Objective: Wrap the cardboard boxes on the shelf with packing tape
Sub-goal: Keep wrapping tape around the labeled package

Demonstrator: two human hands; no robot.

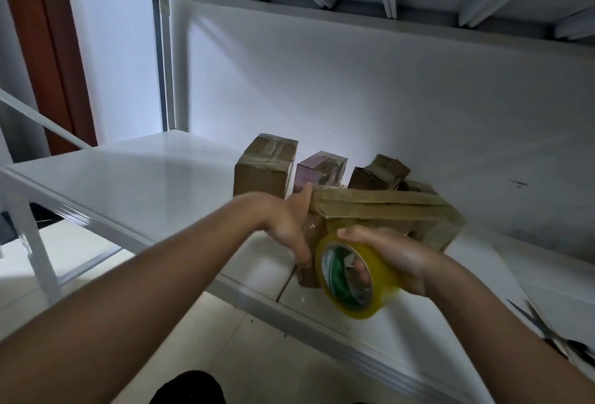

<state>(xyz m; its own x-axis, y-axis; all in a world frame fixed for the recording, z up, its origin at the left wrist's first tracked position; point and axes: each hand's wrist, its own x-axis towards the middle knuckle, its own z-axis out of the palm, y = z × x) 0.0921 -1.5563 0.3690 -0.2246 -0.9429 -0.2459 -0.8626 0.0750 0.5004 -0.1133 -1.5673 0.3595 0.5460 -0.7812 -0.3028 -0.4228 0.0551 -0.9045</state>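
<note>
A: Hands. What does each one hold?

B: The right hand is curled round a yellow roll of packing tape, thumb over the rim and fingertips visible through the core. The left hand grips the left end of a large cardboard box, thumb on the top edge and fingers wrapped down the near face.

A: Position of the box?

B: Near the front edge of the white metal shelf, tilted, with its near corner behind the roll. The roll touches its lower front.

A: Appearance?

B: Brown board, bands of glossy tape along the top edges and round the right end.

A: Surface and room?

B: A smooth white shelf board under another shelf level with ribbed underside; white wall behind; pale tiled floor below; a brown door panel at upper left. Three smaller boxes stand at the back: a taped brown box, a purplish box and an open-flapped box.

A: Anything unclear?

B: Scissors at the right edge are blurred and partly behind the right forearm. Whether a tape strip runs from roll to box cannot be told. A dark shape at the bottom edge is cut off.
</note>
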